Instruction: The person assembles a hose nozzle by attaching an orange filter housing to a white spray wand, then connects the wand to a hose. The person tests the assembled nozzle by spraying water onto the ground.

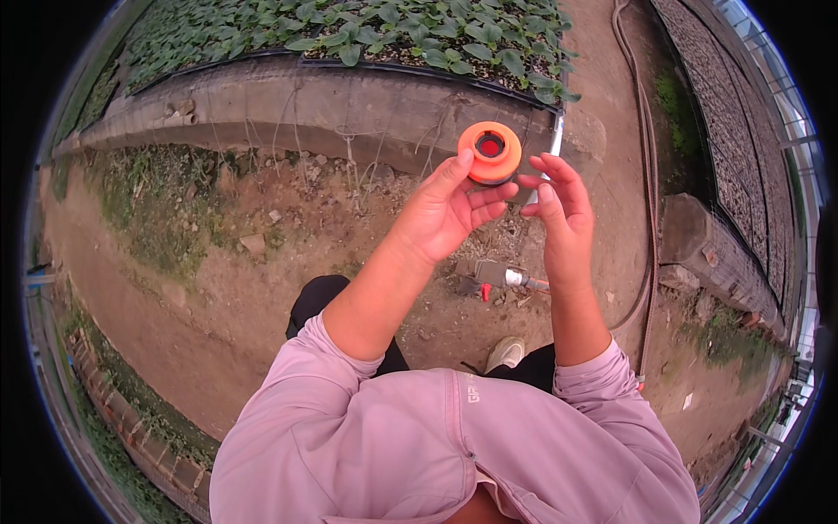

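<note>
Orange, round, hollow-centred, plastic-looking fitting [491, 155], axis tipped upward: sat gripped in left hand [443, 208]. Right hand [564, 210] hung just right of it, half-curled, seemingly holding nothing.

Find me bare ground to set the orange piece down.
Bare dirt lies between the weeds and left sleeve; a narrower strip between the right hand and hose. Crowded: below the hands, with valve and shoe; above, packed seedlings.
</note>
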### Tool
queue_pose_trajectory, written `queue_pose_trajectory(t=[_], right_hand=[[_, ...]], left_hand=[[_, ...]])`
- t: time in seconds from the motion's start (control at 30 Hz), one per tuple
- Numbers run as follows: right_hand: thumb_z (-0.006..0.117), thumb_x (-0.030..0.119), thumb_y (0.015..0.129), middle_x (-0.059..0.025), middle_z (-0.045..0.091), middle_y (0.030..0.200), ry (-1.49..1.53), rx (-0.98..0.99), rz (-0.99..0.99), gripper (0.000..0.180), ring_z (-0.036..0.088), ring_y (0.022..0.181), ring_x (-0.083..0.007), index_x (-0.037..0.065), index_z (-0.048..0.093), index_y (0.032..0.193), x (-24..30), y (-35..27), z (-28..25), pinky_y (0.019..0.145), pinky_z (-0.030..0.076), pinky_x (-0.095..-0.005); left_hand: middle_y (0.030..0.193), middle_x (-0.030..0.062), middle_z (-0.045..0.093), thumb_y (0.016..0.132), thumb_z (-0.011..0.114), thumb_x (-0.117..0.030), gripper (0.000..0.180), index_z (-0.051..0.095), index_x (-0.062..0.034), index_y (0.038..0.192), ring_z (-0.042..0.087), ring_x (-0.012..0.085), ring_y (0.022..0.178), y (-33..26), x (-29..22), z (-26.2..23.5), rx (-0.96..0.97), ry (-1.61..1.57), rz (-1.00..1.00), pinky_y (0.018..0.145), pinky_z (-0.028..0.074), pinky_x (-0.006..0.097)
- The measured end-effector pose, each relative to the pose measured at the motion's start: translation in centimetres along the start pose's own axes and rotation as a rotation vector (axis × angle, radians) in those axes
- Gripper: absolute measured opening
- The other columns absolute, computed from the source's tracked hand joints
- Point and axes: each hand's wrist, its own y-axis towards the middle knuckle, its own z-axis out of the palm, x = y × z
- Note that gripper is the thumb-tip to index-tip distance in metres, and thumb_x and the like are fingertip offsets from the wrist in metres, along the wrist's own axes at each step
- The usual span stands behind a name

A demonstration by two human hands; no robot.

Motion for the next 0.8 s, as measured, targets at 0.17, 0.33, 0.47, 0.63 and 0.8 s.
queue_pose_trajectory(t=[0.17,0.33,0.47,0.63,0.8], right_hand=[[0.056,0.028,0.088,-0.0060,0.050,0.123,0.148,0.094,0.137,0.048,0.051,0.107,-0.0149,0.005,0.043,0.128,-0.5,0.1,-0.5,0.077,0.047,-0.0268],[0.055,0.037,0.089,-0.0054,0.049,0.124,0.372,0.200,0.226,0.057,0.048,0.111,-0.0156,0.005,0.038,0.133,-0.7,0.1,-0.2,0.087,0.043,-0.0307],[0.055,0.038,0.088,-0.0050,0.047,0.126,0.423,0.280,0.223,0.060,0.047,0.113,-0.0160,0.005,0.035,0.135,-0.8,-0.1,-0.4,0.094,0.039,-0.0334],[0.062,0.045,0.081,-0.0053,0.045,0.128,0.453,0.290,0.195,0.077,0.046,0.114,-0.0164,0.005,0.028,0.138,0.0,-0.3,0.3,0.097,0.037,-0.0336],[0.063,0.047,0.077,-0.0166,0.032,0.140,0.491,0.351,0.123,0.082,0.034,0.129,-0.0290,0.003,0.028,0.137,0.4,0.0,0.3,0.105,0.030,-0.0401]], left_hand=[[0.107,0.0123,0.061,0.089,0.053,-0.038,0.043,0.050,-0.0055,0.118,0.063,0.0232,0.092,0.0,0.1,0.6,0.063,-0.073,-0.042,0.075,0.054,0.033],[0.106,0.0129,0.062,0.090,0.051,-0.040,0.046,0.050,-0.0040,0.118,0.063,0.0233,0.092,-0.2,0.2,0.9,0.151,-0.057,-0.076,0.074,0.054,0.033],[0.105,0.0131,0.062,0.090,0.051,-0.040,0.046,0.049,-0.0031,0.118,0.064,0.0231,0.091,-0.4,0.6,1.3,0.149,-0.069,-0.116,0.074,0.054,0.033],[0.107,0.0127,0.061,0.090,0.051,-0.040,0.047,0.048,-0.0038,0.119,0.064,0.0229,0.089,-0.5,1.0,1.1,0.232,-0.119,-0.136,0.073,0.055,0.034],[0.108,0.0118,0.060,0.090,0.051,-0.040,0.049,0.044,-0.0049,0.123,0.064,0.0235,0.088,-0.6,1.0,1.2,0.311,-0.100,-0.150,0.072,0.056,0.034]])
